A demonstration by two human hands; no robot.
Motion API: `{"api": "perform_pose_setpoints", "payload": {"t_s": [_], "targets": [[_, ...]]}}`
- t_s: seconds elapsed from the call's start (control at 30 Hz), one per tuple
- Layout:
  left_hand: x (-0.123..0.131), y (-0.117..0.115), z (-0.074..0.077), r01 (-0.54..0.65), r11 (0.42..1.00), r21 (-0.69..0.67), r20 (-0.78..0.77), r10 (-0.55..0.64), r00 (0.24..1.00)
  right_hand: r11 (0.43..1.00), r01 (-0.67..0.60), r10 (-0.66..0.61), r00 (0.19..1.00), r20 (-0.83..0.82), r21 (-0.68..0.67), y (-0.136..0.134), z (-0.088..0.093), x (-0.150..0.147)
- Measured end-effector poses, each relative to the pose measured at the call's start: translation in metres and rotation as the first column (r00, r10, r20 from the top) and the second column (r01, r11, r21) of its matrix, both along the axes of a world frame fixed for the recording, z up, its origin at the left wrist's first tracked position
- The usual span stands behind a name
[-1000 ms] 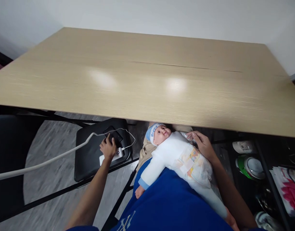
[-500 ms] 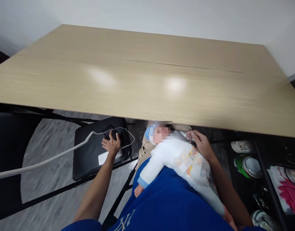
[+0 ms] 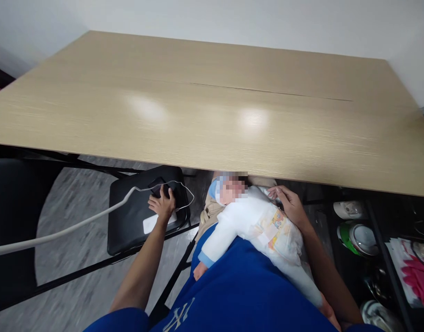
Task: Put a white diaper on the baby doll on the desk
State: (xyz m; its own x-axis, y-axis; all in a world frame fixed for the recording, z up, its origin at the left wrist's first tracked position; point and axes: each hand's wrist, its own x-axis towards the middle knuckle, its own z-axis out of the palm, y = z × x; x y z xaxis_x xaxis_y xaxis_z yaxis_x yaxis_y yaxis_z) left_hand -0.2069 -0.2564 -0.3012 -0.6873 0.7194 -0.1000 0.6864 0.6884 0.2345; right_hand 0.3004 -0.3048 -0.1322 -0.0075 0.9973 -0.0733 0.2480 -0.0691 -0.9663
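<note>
A baby doll [image 3: 244, 221] in a white outfit with blue cuffs lies across my lap, a printed diaper [image 3: 276, 226] worn over its clothes. My right hand [image 3: 288, 200] is at the doll's far side, fingers curled and closed on its white sleeve; the fingertips are partly hidden. On the black chair seat [image 3: 128, 221] to the left, my left hand [image 3: 162, 203] rests with fingers spread over a dark phone [image 3: 157, 184]. A white rectangular device [image 3: 150, 224] lies under my left wrist, and a thin white cable [image 3: 189, 191] loops beside it.
A wood-topped table [image 3: 212, 120] spans the view in front, its near edge above my lap. A thick pale cable [image 3: 76, 228] crosses at left. Right of me, dark shelving holds a green-and-white can [image 3: 359, 237], other containers and a pink cloth [image 3: 419, 279].
The view has shifted very slightly. Both hands and the doll keep nearly the same positions.
</note>
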Motion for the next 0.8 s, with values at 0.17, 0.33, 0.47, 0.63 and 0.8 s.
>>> {"api": "perform_pose_setpoints", "payload": {"t_s": [0.17,0.33,0.47,0.63,0.8], "targets": [[0.0017,-0.0002,0.0,-0.001,1.0,0.007,-0.005,0.001,1.0,1.0,0.0,0.0,1.0,-0.008,-0.001,0.0007,0.0,-0.0004],[0.0028,-0.001,-0.0009,-0.001,1.0,0.013,-0.015,0.001,1.0,1.0,0.005,-0.005,1.0,-0.016,0.0,0.0009,-0.0001,-0.0001],[0.0041,-0.0029,-0.0022,0.007,1.0,0.018,-0.027,-0.006,1.0,1.0,0.005,-0.005,1.0,-0.005,-0.001,0.0006,-0.0019,0.0006],[0.0059,-0.005,-0.0025,0.01,1.0,0.022,-0.033,-0.01,0.999,1.0,0.011,-0.011,1.0,-0.004,0.0,0.0002,-0.0034,0.0005],[0.0065,-0.0049,0.0005,0.006,1.0,0.022,-0.028,-0.005,1.0,1.0,0.009,-0.009,1.0,-0.014,-0.007,0.0002,-0.003,0.0003]]}}
